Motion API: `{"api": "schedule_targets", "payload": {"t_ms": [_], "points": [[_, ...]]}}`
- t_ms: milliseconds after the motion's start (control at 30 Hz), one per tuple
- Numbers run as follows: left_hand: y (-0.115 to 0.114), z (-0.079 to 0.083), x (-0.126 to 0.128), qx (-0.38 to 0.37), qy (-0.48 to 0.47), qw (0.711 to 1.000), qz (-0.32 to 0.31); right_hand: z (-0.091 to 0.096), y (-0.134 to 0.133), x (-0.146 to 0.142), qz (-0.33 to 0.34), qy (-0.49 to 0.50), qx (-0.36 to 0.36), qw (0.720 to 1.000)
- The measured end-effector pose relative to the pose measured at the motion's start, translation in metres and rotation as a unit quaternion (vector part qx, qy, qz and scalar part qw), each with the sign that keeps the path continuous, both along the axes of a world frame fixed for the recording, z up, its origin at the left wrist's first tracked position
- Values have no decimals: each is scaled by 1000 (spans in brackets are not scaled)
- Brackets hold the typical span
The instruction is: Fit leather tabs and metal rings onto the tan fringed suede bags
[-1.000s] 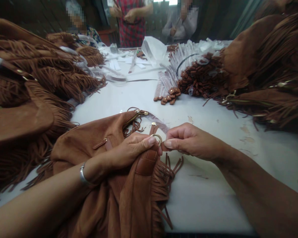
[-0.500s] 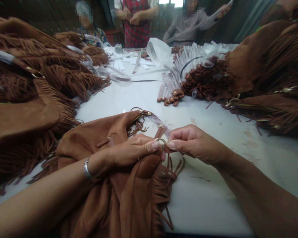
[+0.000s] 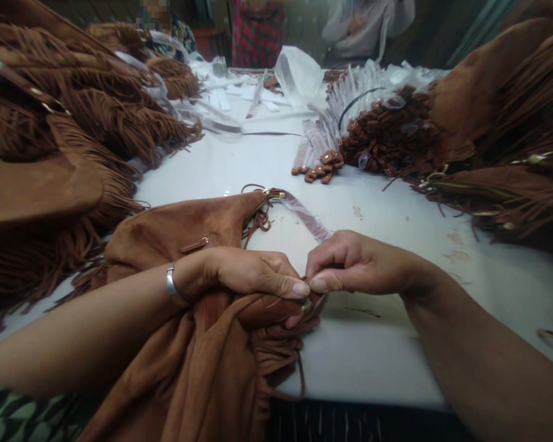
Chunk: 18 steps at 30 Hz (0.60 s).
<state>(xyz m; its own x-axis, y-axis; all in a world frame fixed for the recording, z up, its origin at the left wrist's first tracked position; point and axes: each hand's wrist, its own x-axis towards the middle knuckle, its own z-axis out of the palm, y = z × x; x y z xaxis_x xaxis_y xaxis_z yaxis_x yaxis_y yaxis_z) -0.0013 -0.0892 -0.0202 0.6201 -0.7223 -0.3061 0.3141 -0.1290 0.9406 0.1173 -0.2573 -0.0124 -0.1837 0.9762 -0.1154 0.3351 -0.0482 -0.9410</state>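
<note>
Now we are pinching with our left hand the brown suede fringed bag at six o'clock, closed on its leather tab, while our right hand is nipping a small fitting we cannot make out; attachment seems unfinished.

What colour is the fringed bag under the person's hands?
Tan brown suede, with matching fringe; the bag shows best in the head view.

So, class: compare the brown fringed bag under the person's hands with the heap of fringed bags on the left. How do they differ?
The bag in hand lies alone, near the table edge; the heap is many bags stacked. The left hand and right hand grip the single bag; no hand touches the heap. Both are brown suede with fringe.
</note>
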Motion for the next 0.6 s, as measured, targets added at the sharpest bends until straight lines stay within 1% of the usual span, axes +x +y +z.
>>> {"api": "schedule_targets", "payload": {"t_ms": [100,200,267,333,400,533,600], "points": [[0,-1,-1,2,-6,1000,12,1,-1,2,-5,9,-14,1000],[0,2,-3,-20,-6,999,47,5,-4,6,-54,26,-15,998],[0,4,-4,-25,-26,997,69,7,-6,9,-88,45,-17,995],[-2,6,-5,-6,-56,995,80,6,-7,10,-90,59,-23,994],[-4,6,-4,16,-70,995,64,3,-7,10,-65,60,-30,996],[-9,4,0,42,-57,997,-21,-2,-4,6,10,63,-57,996],[-12,3,2,41,-48,997,-46,-2,-1,4,29,71,-72,994]]}}
